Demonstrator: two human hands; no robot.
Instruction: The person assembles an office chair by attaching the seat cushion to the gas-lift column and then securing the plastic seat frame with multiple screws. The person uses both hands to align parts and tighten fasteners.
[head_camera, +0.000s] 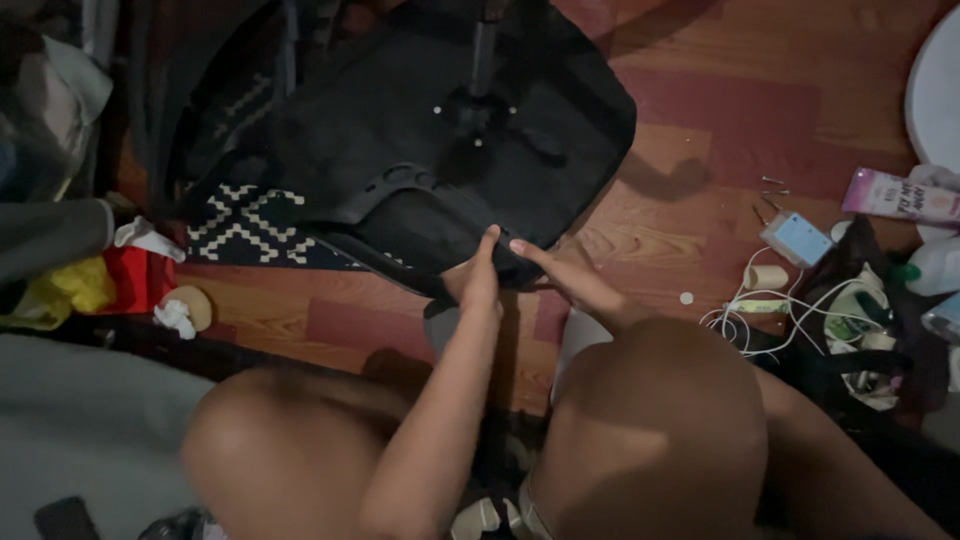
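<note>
Head view, looking down past two bare knees: a large black upturned office chair seat with a metal post and a curved plastic bracket lies across the upper middle of the frame on the reddish wooden plank floor. Both hands meet at the seat's near edge, just above the frame's centre. The left hand is closed on that edge, thumb raised. The right hand lies just beside it, fingers stretched flat and pointing toward the left hand, touching the same edge; it is open, not gripping. At the middle left a black-and-white patterned mat shows under the seat. At the right lie loose silver screws, a small pale blue box and a tangle of white cable.
</note>
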